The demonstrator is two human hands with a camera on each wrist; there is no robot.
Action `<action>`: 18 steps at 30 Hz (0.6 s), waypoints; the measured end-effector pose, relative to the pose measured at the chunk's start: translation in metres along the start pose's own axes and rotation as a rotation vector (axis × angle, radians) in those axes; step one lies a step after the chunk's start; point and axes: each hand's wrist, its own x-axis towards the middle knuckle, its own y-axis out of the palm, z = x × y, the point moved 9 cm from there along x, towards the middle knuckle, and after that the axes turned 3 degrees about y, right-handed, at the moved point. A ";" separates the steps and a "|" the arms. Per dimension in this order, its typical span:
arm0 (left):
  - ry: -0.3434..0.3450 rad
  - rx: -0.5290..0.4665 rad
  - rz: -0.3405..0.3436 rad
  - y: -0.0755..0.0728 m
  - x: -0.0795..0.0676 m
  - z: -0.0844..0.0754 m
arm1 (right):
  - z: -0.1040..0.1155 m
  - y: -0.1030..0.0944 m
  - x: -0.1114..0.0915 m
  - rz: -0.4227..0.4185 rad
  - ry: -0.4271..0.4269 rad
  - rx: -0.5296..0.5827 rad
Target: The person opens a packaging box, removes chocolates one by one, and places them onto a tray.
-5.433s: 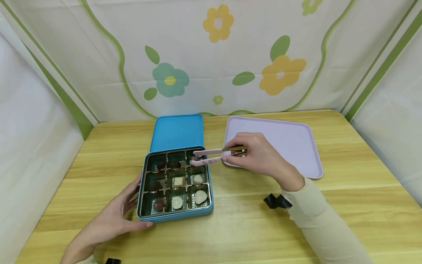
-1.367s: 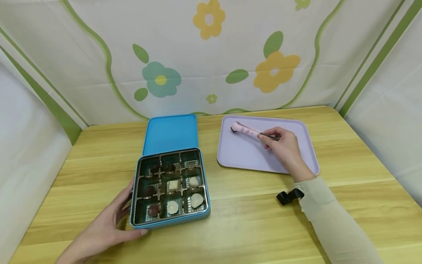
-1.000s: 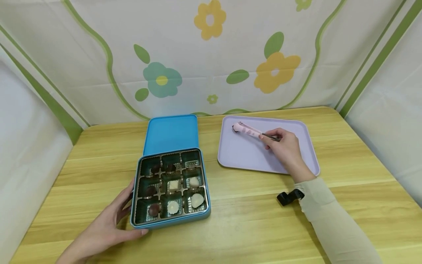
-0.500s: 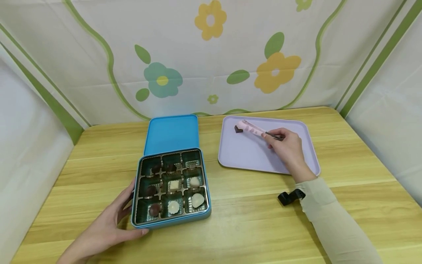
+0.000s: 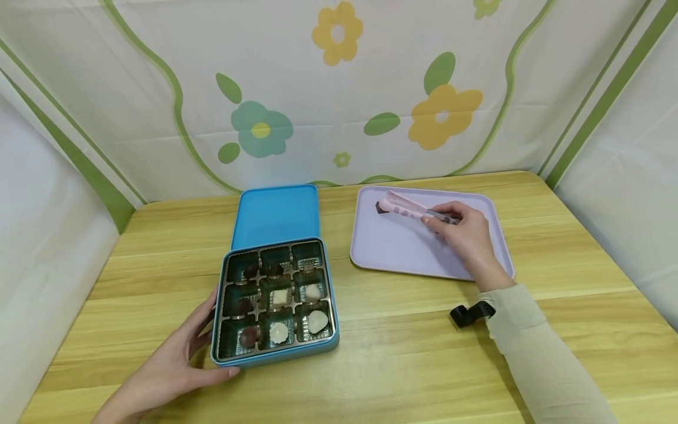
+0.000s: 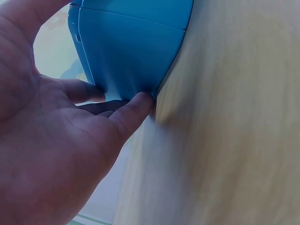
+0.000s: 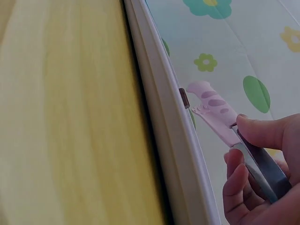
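Observation:
My left hand (image 5: 169, 368) grips the near left corner of an open blue tin (image 5: 281, 355), its thumb along the front. In the left wrist view its fingertips touch the tin's side (image 6: 131, 56). Gold-edged compartments hold dark chocolates (image 5: 249, 337) and white ones (image 5: 318, 321); the far right compartment holds none. Over the lilac tray (image 5: 392, 253), my right hand (image 5: 470, 235) pinches pink-tipped metal tongs (image 5: 405, 211). A dark chocolate (image 5: 380, 208) lies on the tray at the tongs' tips. The right wrist view shows the tips slightly apart beside this chocolate (image 7: 184, 98).
A blue lid (image 5: 275, 218) lies flat behind the tin. Both stand left of the tray on a wood-grain table (image 5: 392, 365). A white curtain with flowers (image 5: 339, 94) rises at the table's back, with white cloth on both sides.
The tongs went from the tin's far right compartment to the tray, carrying a dark chocolate. They have since loosened around it, and their arms now spread. The left hand keeps its grip.

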 end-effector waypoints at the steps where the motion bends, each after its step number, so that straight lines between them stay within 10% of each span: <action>1: -0.001 0.001 0.001 0.000 0.000 0.000 | 0.000 0.000 0.000 0.003 -0.004 0.002; 18: 0.004 0.011 0.000 0.000 0.001 0.001 | 0.007 0.009 -0.001 0.007 -0.101 -0.030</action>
